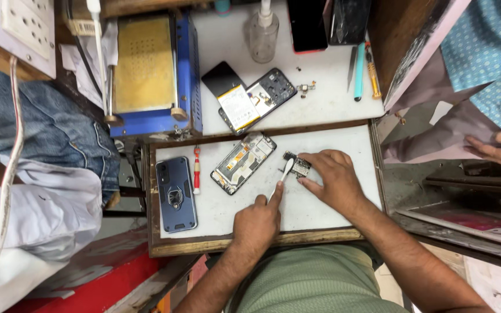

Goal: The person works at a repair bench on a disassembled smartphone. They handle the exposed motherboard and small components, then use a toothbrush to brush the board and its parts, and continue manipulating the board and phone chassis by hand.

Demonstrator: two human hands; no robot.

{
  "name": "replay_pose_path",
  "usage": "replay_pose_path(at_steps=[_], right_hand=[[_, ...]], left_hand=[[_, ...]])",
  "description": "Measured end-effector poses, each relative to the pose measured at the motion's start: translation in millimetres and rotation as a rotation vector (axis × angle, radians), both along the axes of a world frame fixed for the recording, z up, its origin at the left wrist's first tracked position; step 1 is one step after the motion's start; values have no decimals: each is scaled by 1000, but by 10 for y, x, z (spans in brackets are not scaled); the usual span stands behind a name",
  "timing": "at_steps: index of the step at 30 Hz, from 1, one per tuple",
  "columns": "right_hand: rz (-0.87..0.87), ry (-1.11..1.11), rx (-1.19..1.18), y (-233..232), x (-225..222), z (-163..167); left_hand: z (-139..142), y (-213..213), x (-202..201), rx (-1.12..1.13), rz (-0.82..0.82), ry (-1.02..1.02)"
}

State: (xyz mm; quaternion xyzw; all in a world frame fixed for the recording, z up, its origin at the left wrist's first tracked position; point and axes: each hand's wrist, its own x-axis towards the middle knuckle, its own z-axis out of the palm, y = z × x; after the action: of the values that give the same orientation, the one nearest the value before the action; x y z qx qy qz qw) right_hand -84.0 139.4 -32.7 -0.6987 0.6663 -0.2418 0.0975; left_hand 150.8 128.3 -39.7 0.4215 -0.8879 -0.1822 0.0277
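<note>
Left hand [256, 223]: fingers clamped on a white brush [283, 174], bristles touching the circuit board [298, 166]. Right hand [334, 177]: fingers spread, fingertips [302, 181] pinning the board's near edge. Left of the fingers: opened phone frame [243, 162], red screwdriver [196, 171], blue phone case [176, 194].

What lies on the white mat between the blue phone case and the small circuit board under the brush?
In the head view, a red screwdriver and an opened phone frame lie between the blue phone case and the circuit board.

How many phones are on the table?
4: a blue-cased phone at left, an opened one mid-tray, another opened one above it, a dark one at top. Others may be hidden.
</note>
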Motion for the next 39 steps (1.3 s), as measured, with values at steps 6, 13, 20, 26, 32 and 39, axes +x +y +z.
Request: replay_pose_path(at_steps=[6, 13, 20, 26, 32, 39], right_hand=[[-26, -23, -68, 18, 34, -115], [-27, -31, -76, 22, 55, -163], [-37, -43, -54, 25, 57, -157], [-44, -69, -34, 19, 40, -144], [-43, -55, -20, 20, 40, -128], [-29, -52, -47, 19, 53, -121]], left_hand=[[-36, -5, 43, 68, 1, -93], [-31, -47, 99, 42, -9, -63], [6, -60, 50, 72, 13, -33], [-14, 3, 76, 110, 44, -69], [-28, 50, 94, 114, 50, -27], [40, 35, 70, 130, 55, -35]])
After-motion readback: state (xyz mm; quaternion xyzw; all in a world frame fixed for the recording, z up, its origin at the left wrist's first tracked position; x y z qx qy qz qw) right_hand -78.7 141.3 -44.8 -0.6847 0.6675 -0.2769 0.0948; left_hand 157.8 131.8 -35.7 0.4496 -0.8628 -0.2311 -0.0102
